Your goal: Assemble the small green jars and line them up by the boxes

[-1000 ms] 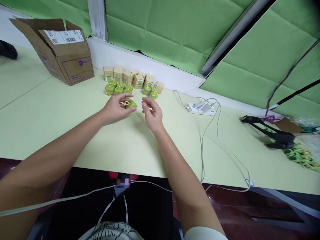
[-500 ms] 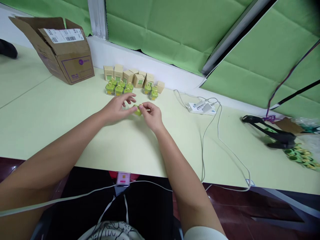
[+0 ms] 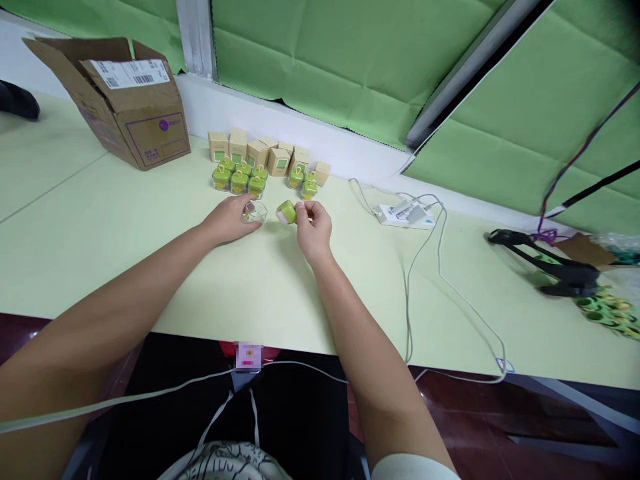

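Note:
My left hand [image 3: 233, 219] has its fingers round a small clear jar [image 3: 255, 212], whose open mouth shows. In my right hand [image 3: 313, 230], thumb and fingers pinch a green lid [image 3: 287, 212] by its loop. The lid is tilted, its pale underside facing left, and stands apart from the jar. Just beyond my hands are several closed jars with green lids [image 3: 239, 181] and yellow loops. Two or three more lidded jars [image 3: 309, 189] stand to the right of these.
Small cardboard boxes [image 3: 278, 161] line the wall behind the jars. A large open carton [image 3: 150, 133] stands at back left. A power strip [image 3: 406, 215] with trailing white cables lies to the right. Farther right are a black stand [image 3: 555, 263] and green-yellow parts [image 3: 607, 313].
The green lid has come away from the clear jar and turned on its side. My right hand has moved slightly right with it; my left hand now encloses the jar.

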`<state>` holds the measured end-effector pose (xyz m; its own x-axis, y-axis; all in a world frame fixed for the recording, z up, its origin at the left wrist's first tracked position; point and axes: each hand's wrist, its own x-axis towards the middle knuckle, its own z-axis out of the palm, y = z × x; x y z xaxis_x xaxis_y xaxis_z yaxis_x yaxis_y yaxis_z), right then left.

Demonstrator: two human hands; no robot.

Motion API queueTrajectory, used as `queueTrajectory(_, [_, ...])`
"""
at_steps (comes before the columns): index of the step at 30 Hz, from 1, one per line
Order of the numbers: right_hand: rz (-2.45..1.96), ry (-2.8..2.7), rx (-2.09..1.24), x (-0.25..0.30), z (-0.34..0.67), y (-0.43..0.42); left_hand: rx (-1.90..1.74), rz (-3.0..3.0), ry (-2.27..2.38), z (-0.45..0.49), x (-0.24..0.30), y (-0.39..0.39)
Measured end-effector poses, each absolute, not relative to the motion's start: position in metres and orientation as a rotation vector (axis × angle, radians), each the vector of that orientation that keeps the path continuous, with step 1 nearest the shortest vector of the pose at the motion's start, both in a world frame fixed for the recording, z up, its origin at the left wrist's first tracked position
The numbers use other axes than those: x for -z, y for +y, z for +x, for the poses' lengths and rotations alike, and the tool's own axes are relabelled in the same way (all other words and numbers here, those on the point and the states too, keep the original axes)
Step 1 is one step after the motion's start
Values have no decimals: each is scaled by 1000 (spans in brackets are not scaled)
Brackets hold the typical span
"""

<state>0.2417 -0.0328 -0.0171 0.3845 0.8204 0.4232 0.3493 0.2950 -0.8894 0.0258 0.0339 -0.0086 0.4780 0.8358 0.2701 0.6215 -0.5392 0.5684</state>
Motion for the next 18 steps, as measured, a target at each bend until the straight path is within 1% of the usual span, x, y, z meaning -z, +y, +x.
queueTrajectory(9, [-1367,-1287,-283,8,224,-47,-851,2453,996,49,7,6])
queueTrajectory(18, [-1407,-1272,-221,10,222,-47,-910,2506,944,55,5,-6])
